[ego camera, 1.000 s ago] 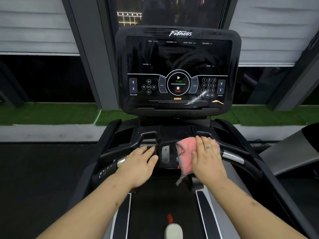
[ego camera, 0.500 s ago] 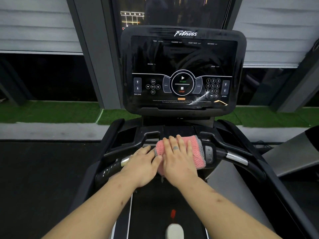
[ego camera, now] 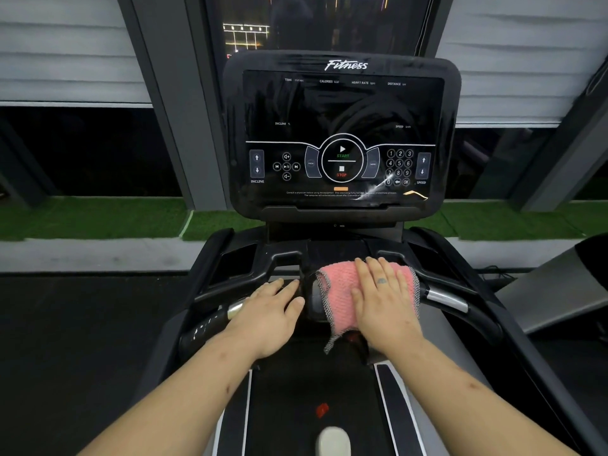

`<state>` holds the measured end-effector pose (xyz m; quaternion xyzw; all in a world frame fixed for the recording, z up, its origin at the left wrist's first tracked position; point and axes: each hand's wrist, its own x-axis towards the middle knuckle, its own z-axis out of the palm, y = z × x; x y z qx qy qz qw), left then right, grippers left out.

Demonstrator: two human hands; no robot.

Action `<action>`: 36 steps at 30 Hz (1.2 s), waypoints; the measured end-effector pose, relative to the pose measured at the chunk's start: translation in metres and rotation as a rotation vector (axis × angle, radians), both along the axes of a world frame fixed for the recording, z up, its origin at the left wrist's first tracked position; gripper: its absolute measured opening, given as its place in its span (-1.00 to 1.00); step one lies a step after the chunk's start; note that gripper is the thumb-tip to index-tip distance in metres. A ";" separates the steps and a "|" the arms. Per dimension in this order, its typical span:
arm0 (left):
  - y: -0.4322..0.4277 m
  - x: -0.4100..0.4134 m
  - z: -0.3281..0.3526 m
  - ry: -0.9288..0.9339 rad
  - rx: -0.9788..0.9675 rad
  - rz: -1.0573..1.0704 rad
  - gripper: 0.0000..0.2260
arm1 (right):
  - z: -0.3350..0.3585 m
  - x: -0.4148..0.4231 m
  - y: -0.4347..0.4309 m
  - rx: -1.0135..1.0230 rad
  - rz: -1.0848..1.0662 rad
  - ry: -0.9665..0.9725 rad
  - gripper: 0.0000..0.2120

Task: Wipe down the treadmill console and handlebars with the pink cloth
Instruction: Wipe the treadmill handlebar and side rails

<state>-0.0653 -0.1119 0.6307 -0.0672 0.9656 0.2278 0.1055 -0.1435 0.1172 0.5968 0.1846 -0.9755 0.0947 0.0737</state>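
The black treadmill console stands upright ahead, its screen dark with printed buttons. Below it runs the front handlebar with silver sensor grips. The pink cloth with a grey mesh edge lies draped over the middle of the bar. My right hand presses flat on the cloth with straight fingers. My left hand rests flat on the bar just left of the cloth, fingers straight, holding nothing.
The black running belt lies below, with a red clip and a white object near the bottom edge. Side rails flank the belt. Behind the console are grey pillars, windows and a strip of green turf.
My right hand slid the cloth left along the bar to the centre, then back a little to the right. My left hand stayed on the left part of the bar.
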 end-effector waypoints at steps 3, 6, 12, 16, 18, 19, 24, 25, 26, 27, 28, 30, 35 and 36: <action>-0.001 -0.001 0.000 0.001 -0.009 -0.002 -0.47 | 0.001 0.000 -0.001 0.023 -0.026 0.018 -0.34; 0.000 -0.001 -0.001 0.003 -0.012 -0.005 -0.46 | 0.004 0.012 -0.020 0.013 -0.010 0.020 -0.35; -0.003 -0.006 -0.010 0.013 -0.002 -0.016 -0.46 | -0.006 0.032 -0.057 0.014 0.077 -0.006 -0.36; -0.002 -0.004 -0.009 0.012 0.000 -0.002 -0.45 | -0.013 0.042 -0.060 0.019 0.095 -0.004 -0.35; -0.001 -0.003 -0.007 0.008 0.000 0.004 -0.46 | -0.024 0.048 -0.056 0.024 0.090 -0.004 -0.37; 0.000 -0.002 -0.006 0.008 -0.001 0.005 -0.46 | -0.030 0.051 -0.053 0.031 0.088 -0.008 -0.37; 0.003 0.003 -0.006 0.021 -0.031 0.003 -0.45 | -0.051 0.069 -0.035 0.071 0.097 -0.025 -0.31; 0.004 0.004 -0.007 0.022 -0.042 0.001 -0.44 | -0.052 0.071 -0.032 0.079 0.096 -0.020 -0.29; 0.006 0.005 -0.008 0.024 -0.051 0.000 -0.44 | -0.053 0.072 -0.031 0.080 0.095 -0.014 -0.28; 0.007 0.005 -0.009 0.024 -0.058 0.000 -0.43 | -0.053 0.073 -0.030 0.078 0.095 -0.012 -0.27; 0.008 0.006 -0.009 0.023 -0.062 0.001 -0.43 | -0.052 0.074 -0.030 0.074 0.097 -0.023 -0.26; 0.009 0.007 -0.011 0.024 -0.072 0.003 -0.42 | -0.051 0.073 -0.032 0.074 0.102 -0.039 -0.26; 0.010 0.007 -0.018 0.030 -0.103 0.002 -0.42 | -0.032 0.063 -0.043 0.017 0.115 -0.062 -0.30; 0.010 0.007 -0.018 0.030 -0.101 0.001 -0.42 | -0.028 0.060 -0.046 0.016 0.116 -0.062 -0.31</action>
